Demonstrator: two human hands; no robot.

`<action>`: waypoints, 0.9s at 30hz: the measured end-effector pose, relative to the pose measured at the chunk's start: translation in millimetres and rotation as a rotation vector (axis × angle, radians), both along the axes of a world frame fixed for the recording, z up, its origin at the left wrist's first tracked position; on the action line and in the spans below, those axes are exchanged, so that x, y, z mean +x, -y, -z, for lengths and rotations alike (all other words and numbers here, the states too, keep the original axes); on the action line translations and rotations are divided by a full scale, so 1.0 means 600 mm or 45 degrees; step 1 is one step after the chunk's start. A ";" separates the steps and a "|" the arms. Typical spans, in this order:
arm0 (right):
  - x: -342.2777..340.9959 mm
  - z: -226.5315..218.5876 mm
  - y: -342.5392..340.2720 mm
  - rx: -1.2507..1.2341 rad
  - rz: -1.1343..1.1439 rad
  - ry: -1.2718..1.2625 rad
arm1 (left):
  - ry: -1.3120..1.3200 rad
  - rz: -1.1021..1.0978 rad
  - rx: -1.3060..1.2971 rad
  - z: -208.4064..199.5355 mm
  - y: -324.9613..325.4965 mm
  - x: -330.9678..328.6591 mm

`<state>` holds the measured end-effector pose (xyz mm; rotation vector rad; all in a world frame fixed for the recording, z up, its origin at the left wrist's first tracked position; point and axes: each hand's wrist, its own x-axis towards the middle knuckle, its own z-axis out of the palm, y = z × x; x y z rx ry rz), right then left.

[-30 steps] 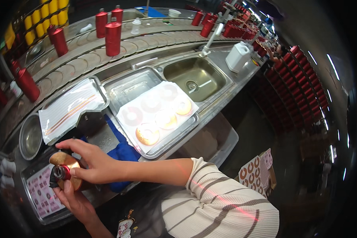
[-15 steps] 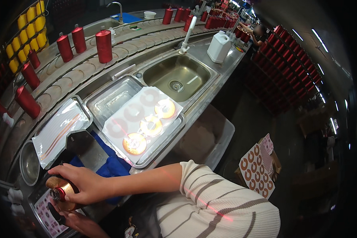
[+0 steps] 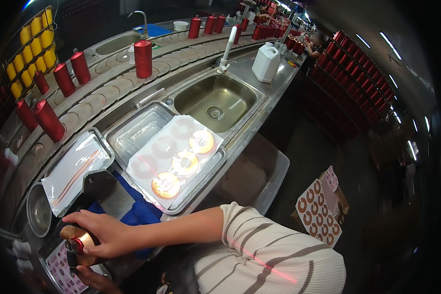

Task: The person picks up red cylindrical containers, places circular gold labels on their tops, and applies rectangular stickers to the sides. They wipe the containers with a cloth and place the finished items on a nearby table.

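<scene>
My right hand (image 3: pixel 105 234) reaches across to the lower left and grips a copper-coloured spool (image 3: pixel 75 238) with a red core. My left hand (image 3: pixel 92 279) shows only partly at the bottom edge, its fingers curled under the spool. Beneath them lies a pink patterned sheet (image 3: pixel 59 268). Up and to the right, a steel tray (image 3: pixel 208 176) carries a white sheet with three golden ring discs (image 3: pixel 184 162) on it.
A blue cloth (image 3: pixel 138 211) lies beside the tray. A second tray (image 3: pixel 105 147) holds a plastic-wrapped sheet, with a small steel bowl (image 3: pixel 36 211) next to it. A sink (image 3: pixel 215 100), a white jug (image 3: pixel 266 61) and red cones (image 3: pixel 143 58) on a curved conveyor stand behind.
The view has swung, so the counter and sink sit more to the centre. Both hands stay at the lower left with the spool, now closer to the bottom edge.
</scene>
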<state>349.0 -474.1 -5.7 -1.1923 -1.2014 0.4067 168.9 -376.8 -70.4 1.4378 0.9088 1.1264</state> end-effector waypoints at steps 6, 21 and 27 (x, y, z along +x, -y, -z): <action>0.000 -0.002 0.007 0.067 0.075 -0.033 | -0.222 0.200 0.844 -0.032 0.012 0.000; 0.003 0.006 -0.016 0.037 0.115 -0.125 | -0.431 0.203 0.879 -0.059 0.074 0.028; 0.012 -0.004 -0.023 -0.005 0.118 -0.156 | -0.253 0.187 0.718 -0.023 0.073 0.022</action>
